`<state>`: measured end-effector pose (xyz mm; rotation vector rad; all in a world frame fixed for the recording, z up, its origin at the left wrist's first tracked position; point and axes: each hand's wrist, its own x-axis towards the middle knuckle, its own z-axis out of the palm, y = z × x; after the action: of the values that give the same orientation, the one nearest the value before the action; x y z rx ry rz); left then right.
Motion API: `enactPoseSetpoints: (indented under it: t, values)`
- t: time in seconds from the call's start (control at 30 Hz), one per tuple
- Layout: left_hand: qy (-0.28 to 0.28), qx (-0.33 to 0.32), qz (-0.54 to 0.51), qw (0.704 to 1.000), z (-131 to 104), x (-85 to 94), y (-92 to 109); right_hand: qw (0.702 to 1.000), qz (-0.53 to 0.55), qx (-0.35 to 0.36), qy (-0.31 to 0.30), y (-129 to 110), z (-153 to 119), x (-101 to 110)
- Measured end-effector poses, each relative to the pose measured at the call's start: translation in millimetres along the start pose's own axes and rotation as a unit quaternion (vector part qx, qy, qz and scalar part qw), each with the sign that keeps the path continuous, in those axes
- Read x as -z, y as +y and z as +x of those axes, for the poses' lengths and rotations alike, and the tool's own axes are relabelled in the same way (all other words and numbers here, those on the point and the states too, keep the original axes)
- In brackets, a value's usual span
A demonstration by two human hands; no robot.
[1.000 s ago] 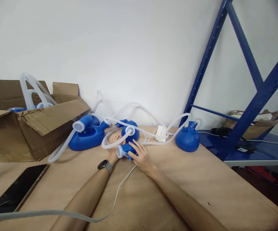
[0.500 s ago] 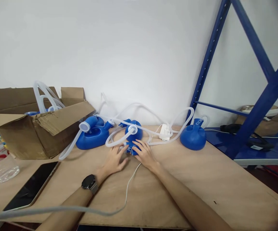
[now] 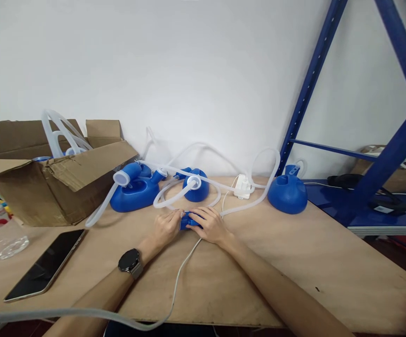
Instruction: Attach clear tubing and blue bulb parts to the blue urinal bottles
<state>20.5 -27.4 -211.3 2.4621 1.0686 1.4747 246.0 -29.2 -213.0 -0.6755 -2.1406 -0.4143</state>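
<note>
A small blue plastic piece [image 3: 184, 222] lies between my two hands just above the tabletop, most of it covered by fingers. My left hand [image 3: 168, 227], wearing a dark watch, is closed with thumb and index finger pinching the piece's left end. From the right, my right hand [image 3: 208, 224] curls its fingers over the top of the same piece, thumb below. Past my hands stands a blue urinal bottle [image 3: 196, 191] with a clear hose [image 3: 175, 201] on its pale round cap. One stretch of hose runs behind my right fingers; whether it joins the piece is hidden.
Another blue bottle [image 3: 136, 194] stands left, a third [image 3: 287, 194] right. An open cardboard box [image 3: 31, 196], a phone [image 3: 45, 267] and a clear plastic container [image 3: 4, 241] occupy the left side. A white adapter [image 3: 243, 186] sits by the wall. A cable [image 3: 178, 281] crosses the front; blue shelving [image 3: 304, 84] rises right.
My left hand has gone from spread fingers to a pinch on the blue piece. The piece has turned and sits farther from the bottle behind it. The view has shifted slightly.
</note>
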Motion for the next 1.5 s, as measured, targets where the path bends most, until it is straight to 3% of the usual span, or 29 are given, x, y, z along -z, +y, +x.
enactPoseSetpoints:
  t: [0.13, 0.3, 0.43, 0.53, 0.73, 0.93, 1.07, 1.17, 1.37, 1.5]
  values:
    - [0.063, 0.110, -0.045, 0.991, 2, -9.6, 15, 1.000, 0.010, -0.017, 0.023, -4, 1, -3]
    - [0.137, 0.247, -0.142, 0.949, 10, -21.5, 26, 0.999, -0.006, -0.028, 0.030, -8, 6, -5]
    - [0.171, 0.311, -0.193, 0.915, 17, -23.0, 14, 0.998, -0.002, -0.029, 0.048, -10, 6, -3]
    - [0.176, 0.338, -0.183, 0.906, 20, -11.5, -5, 0.998, 0.008, -0.030, 0.055, -9, 3, 2]
    - [0.077, 0.320, -0.048, 0.943, 18, 15.7, -24, 0.999, -0.009, -0.017, 0.040, -2, -2, 7]
    - [0.041, 0.242, 0.071, 0.967, 15, 22.5, 1, 0.998, -0.031, -0.041, 0.031, 12, -4, 9]
    - [-0.051, 0.166, 0.026, 0.984, 18, 13.2, 24, 0.999, -0.038, -0.024, 0.016, 14, -5, 12]
    - [-0.104, 0.148, -0.041, 0.983, 20, 5.5, 31, 0.999, -0.042, -0.014, 0.018, 13, -5, 12]
    - [-0.130, 0.166, -0.066, 0.975, 17, 4.8, 26, 0.999, -0.031, 0.018, 0.005, 10, -2, 11]
    - [-0.145, 0.161, -0.066, 0.974, 19, 10.4, 19, 0.996, -0.028, 0.081, 0.000, 17, -1, 11]
